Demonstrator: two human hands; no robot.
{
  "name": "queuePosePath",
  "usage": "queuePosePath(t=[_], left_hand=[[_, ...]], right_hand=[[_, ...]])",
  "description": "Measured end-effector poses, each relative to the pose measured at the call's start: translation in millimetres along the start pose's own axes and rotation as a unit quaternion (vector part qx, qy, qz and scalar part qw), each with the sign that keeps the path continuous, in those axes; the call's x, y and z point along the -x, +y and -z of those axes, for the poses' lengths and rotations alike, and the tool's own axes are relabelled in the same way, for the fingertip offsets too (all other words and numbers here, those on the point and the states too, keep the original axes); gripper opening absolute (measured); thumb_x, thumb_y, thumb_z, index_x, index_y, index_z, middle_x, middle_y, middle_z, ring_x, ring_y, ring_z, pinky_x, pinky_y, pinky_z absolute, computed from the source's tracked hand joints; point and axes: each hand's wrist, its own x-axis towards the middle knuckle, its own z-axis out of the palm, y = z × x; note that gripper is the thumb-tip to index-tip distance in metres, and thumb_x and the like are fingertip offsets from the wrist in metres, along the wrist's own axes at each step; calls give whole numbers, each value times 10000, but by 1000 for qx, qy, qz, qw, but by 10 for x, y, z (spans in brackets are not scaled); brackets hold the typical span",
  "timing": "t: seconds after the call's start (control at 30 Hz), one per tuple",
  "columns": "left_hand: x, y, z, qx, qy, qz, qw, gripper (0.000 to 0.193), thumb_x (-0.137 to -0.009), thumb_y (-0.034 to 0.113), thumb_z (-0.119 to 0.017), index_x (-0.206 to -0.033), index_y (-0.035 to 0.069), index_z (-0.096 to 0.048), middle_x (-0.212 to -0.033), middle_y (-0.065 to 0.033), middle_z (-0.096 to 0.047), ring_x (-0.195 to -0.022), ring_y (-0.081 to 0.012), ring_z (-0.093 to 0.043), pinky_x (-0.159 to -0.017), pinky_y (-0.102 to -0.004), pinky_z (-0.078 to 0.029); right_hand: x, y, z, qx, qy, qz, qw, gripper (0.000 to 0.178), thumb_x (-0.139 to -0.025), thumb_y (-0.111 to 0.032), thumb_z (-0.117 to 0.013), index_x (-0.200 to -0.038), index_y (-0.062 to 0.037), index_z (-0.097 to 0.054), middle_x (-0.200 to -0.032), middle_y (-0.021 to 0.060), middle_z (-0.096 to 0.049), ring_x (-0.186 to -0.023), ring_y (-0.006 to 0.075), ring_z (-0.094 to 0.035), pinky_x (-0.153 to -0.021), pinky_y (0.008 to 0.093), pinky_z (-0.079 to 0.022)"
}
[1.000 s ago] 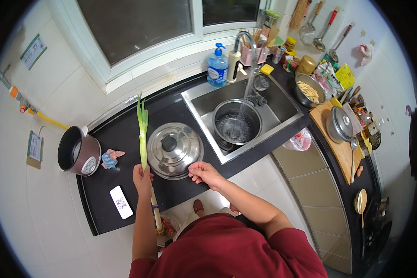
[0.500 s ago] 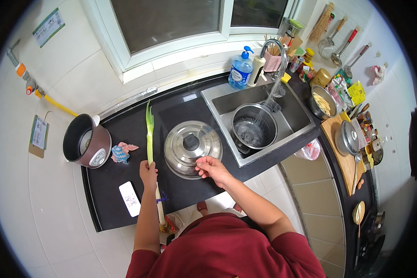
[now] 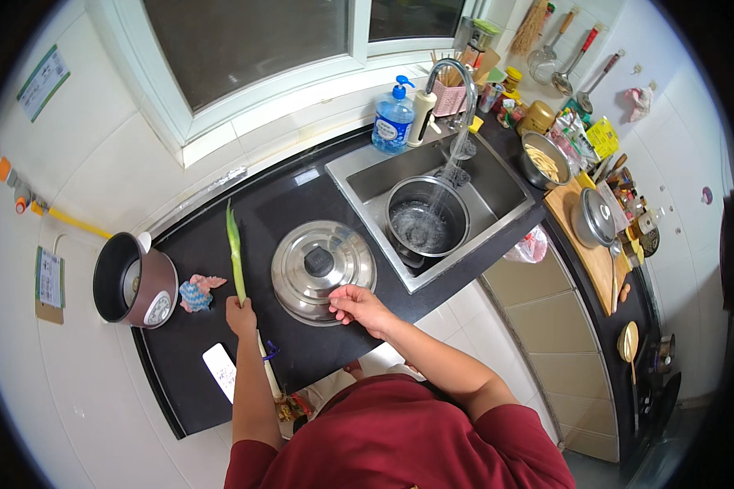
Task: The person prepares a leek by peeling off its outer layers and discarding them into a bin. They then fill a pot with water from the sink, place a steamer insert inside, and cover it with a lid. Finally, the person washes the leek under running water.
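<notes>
My left hand (image 3: pixel 240 316) is wrapped round a long leek (image 3: pixel 235 248). Its green leaves point away across the dark counter, and the white stalk with a blue tie runs back past my wrist toward the front edge. My right hand (image 3: pixel 360 310) hovers at the near right rim of a round steel lid (image 3: pixel 295 259) with a black knob. Its thumb and fingers are pinched together; whatever they hold, if anything, is too small to make out. In the sink (image 3: pixel 355 178), water runs from the tap (image 3: pixel 467 81) into a steel pot (image 3: pixel 388 213).
On the left stand a brown pot (image 3: pixel 153 289), a crumpled pink and blue cloth (image 3: pixel 196 295) and a white phone-like slab (image 3: pixel 218 368). A blue soap bottle (image 3: pixel 391 126) is behind the sink. Rightward are a bowl of pale strips (image 3: pixel 544 163) and a lidded pot (image 3: pixel 593 218) on a wooden board (image 3: pixel 564 210).
The whole view has turned a little, shifting the counter things left and the left side lower. My left hand still grips the leek; my right hand stays pinched near the lid's rim.
</notes>
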Motion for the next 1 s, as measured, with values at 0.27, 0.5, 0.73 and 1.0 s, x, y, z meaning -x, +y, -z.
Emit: queuePosePath(t=[0.27,0.5,0.73,1.0], left_hand=[[123,720,100,-123,58,-143,980,411,-774,212,-696,-1135,65,-564,-1155,-177,-550,-1101,-375,-486,-903,-480,-398],[433,1849,-112,54,-95,-329,938,570,-744,271,-746,-1220,38,-537,-1157,-206,-515,-1086,-381,-498,-938,-442,-404],[441,2148,-202,-4,-206,-340,917,663,-674,299,-800,-1233,63,-532,-1124,-154,-553,-1044,-331,-553,-881,-410,-457],[509,2229,-237,2,-215,-326,920,715,-648,178,-802,-1275,61,-480,-1064,-155,-578,-1003,-325,-569,-855,-420,-465]], right_hand=[[24,-75,151,-18,42,15,999,153,-919,-143,-596,-1029,-38,-582,-841,13,-616,-672,65,-545,-575,200,-457],[61,-127,174,-31,57,31,997,159,-921,-160,-599,-1027,-42,-585,-839,17,-623,-672,69,-550,-587,199,-456],[187,-152,355,-45,93,38,994,157,-929,-156,-582,-1030,-35,-582,-842,27,-625,-674,74,-552,-597,202,-459],[169,-100,450,-52,97,44,993,139,-927,-147,-585,-1008,-34,-584,-841,24,-621,-669,68,-550,-597,201,-462]])
